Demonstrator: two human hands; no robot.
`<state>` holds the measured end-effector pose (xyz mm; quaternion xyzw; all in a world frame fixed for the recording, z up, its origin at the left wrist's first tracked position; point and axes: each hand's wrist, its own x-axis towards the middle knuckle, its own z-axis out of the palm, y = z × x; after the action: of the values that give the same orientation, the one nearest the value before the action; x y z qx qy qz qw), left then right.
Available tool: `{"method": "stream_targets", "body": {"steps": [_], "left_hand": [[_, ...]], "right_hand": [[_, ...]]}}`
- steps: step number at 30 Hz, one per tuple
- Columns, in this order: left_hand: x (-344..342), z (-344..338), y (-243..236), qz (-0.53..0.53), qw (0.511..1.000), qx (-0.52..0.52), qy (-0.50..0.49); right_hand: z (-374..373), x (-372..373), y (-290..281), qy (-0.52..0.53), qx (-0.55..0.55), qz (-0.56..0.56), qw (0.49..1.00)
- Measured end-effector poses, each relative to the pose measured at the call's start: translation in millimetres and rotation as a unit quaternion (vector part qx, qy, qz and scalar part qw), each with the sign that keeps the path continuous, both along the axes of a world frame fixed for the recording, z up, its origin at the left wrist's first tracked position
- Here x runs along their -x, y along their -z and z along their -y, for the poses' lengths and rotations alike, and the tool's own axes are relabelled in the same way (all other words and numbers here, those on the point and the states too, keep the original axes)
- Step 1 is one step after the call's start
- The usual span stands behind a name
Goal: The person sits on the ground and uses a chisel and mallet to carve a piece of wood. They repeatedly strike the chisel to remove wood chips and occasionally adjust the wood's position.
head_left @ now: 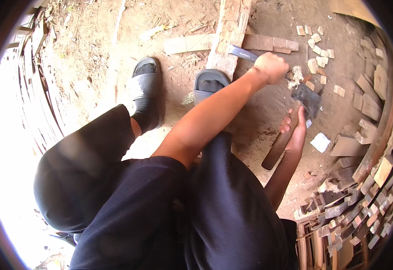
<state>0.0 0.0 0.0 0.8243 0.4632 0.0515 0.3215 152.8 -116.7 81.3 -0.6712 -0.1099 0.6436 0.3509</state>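
Note:
My left hand (pixel 272 68) is closed around a chisel (pixel 244 53). Its dark blade points left, with the tip at a rough wooden plank (pixel 225 33); whether it bites into the wood I cannot tell. Past my fist the pale, frayed butt of its handle (pixel 297 75) sticks out. Below it, my right hand (pixel 297 130) grips the brown wooden handle of a hammer. The dark, blocky hammer head (pixel 306 100) is beside the frayed butt, slightly blurred; contact between them is unclear. A sandalled foot (pixel 211 83) rests at the plank's near end.
A flat wooden strip (pixel 192 43) lies crosswise near the plank. Small wood blocks (pixel 315 49) are scattered on the dirt floor at the right. A white piece (pixel 320 142) lies near my right hand. Stacked offcuts (pixel 367 202) crowd the lower right. Slats (pixel 38 85) line the left.

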Motion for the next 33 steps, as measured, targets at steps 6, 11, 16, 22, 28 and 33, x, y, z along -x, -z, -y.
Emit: {"method": "stream_targets", "body": {"steps": [6, 11, 16, 22, 28, 33], "left_hand": [[-2, 5, 1, 0.011, 0.999, 0.027, -0.013], [1, 4, 3, -0.011, 1.000, 0.019, -0.007], [0, 4, 4, -0.007, 1.000, 0.026, -0.005], [0, 6, 6, -0.011, 1.000, 0.008, -0.003], [3, 8, 7, -0.012, 1.000, 0.020, -0.007], [0, 3, 12, -0.024, 1.000, 0.008, -0.009]], "right_hand": [[-4, 5, 11, 0.077, -0.001, -0.011, 0.997], [-5, -4, 1, 0.020, 0.023, 0.018, 0.999], [-9, 9, 7, 0.037, 0.022, 0.007, 0.999], [-8, 1, -4, 0.055, 0.000, -0.001, 0.998], [-10, 6, -1, -0.007, 0.043, 0.021, 0.999], [-13, -7, 14, 0.090, -0.029, -0.036, 0.995]]}}
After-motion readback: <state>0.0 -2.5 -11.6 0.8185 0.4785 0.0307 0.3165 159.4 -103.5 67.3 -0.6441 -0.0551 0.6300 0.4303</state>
